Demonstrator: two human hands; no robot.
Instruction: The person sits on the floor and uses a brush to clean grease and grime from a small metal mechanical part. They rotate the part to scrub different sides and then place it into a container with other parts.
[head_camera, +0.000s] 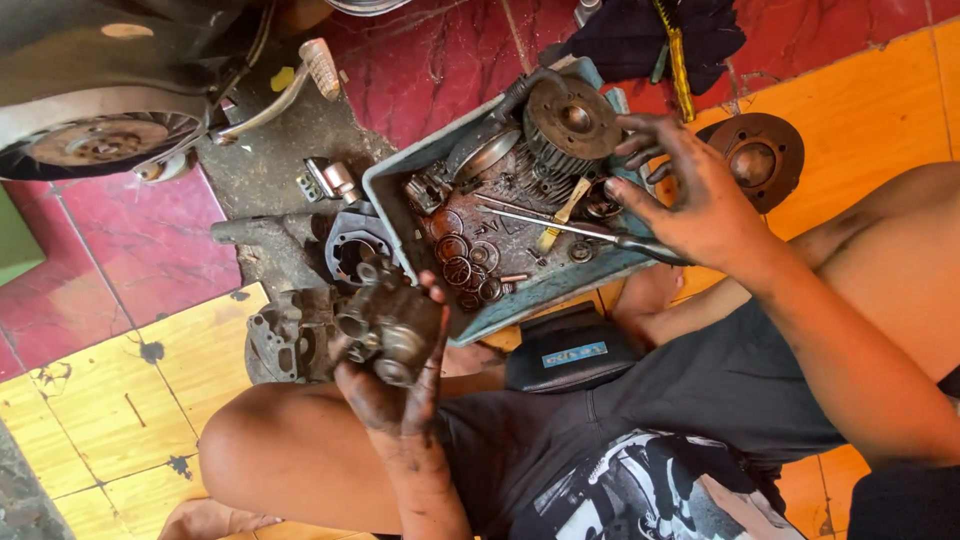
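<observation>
Left hand (395, 385) is gripping a greasy carburetor (385, 325) at lower centre of the frame, fingers closed around its grey metal body. Right hand (690, 195) is hovering fingers-spread over the blue parts tray (385, 190) (upper centre), holding nothing, near the finned cylinder (560, 135).

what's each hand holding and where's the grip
Left hand cups a carburetor from beneath, by its body. Right hand hovers over the parts tray; any hold there cannot be told.
</observation>
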